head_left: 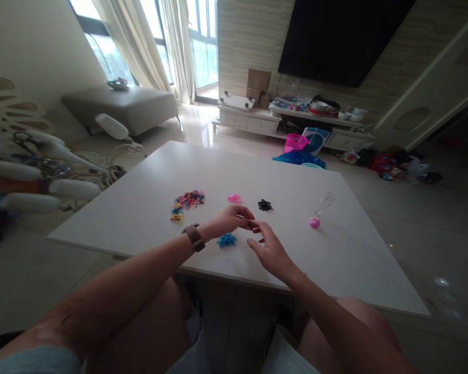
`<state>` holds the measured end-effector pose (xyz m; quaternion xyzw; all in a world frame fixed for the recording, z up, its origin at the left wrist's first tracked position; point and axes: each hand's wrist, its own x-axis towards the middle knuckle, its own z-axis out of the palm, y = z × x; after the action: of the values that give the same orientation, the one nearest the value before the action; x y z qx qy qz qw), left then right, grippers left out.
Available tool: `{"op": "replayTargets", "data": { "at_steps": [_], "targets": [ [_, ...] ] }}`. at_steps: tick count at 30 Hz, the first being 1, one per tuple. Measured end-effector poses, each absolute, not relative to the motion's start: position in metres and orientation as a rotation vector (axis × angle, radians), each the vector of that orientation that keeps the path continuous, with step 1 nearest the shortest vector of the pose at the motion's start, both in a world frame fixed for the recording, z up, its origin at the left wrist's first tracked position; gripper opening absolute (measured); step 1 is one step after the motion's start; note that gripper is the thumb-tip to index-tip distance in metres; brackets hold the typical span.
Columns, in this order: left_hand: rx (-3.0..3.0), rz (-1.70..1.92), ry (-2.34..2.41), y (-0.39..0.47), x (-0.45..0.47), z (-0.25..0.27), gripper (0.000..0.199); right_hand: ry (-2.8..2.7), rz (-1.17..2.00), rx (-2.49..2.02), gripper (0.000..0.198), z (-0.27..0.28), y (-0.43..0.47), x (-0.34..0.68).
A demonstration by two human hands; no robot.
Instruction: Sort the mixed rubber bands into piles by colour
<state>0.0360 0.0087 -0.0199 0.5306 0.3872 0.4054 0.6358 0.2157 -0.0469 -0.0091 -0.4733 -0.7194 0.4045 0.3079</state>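
Observation:
My left hand [232, 218], with a brown watch on its wrist, is over the white table [140, 176]. Its fingers are bent and pressed together; anything in them is too small to make out. My right hand [271, 250] meets it at the fingertips, thumb apart from the fingers. Around them lie heaps of tiny plastic pieces whose kind I cannot make out: a blue heap [226, 239] just below the left hand, a pink heap [234, 199] beyond it, and a black heap [265, 205] to the right. Farther left is a mixed-colour heap [189, 200]. Some yellow shows behind my left hand.
A clear container [327, 200] lies on the table's right side near a round pink object [314, 222]. White lamp arms [58, 189] crowd the left edge. Beyond the table are a pink basket [295, 142], a low cabinet [253, 123] and a grey bench [120, 106].

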Motion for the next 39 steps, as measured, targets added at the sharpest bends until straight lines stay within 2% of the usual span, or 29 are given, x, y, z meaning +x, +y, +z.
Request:
{"op": "replayTargets", "data": {
  "at_steps": [12, 17, 23, 33, 39],
  "targets": [
    [1.262, 0.917, 0.896, 0.012, 0.023, -0.033, 0.014, -1.909, 1.089, -1.286, 0.043, -0.011, -0.045, 0.215],
    [1.473, 0.916, 1.044, 0.025, 0.008, -0.033, 0.007, -1.975, 0.981, -1.297, 0.039, -0.021, -0.039, 0.215],
    [1.582, 0.911, 1.255, 0.038, -0.007, -0.033, 0.010, -2.281, 0.851, -1.181, 0.038, -0.035, -0.042, 0.210],
    [1.494, 0.902, 1.216, 0.034, -0.001, -0.032, 0.009, -2.563, 0.786, -1.109, 0.046, -0.050, -0.043, 0.194],
    [1.446, 0.952, 1.128, 0.036, -0.003, -0.037, 0.008, -2.432, 0.705, -1.150, 0.037, -0.043, -0.033, 0.200]
  ]
}}
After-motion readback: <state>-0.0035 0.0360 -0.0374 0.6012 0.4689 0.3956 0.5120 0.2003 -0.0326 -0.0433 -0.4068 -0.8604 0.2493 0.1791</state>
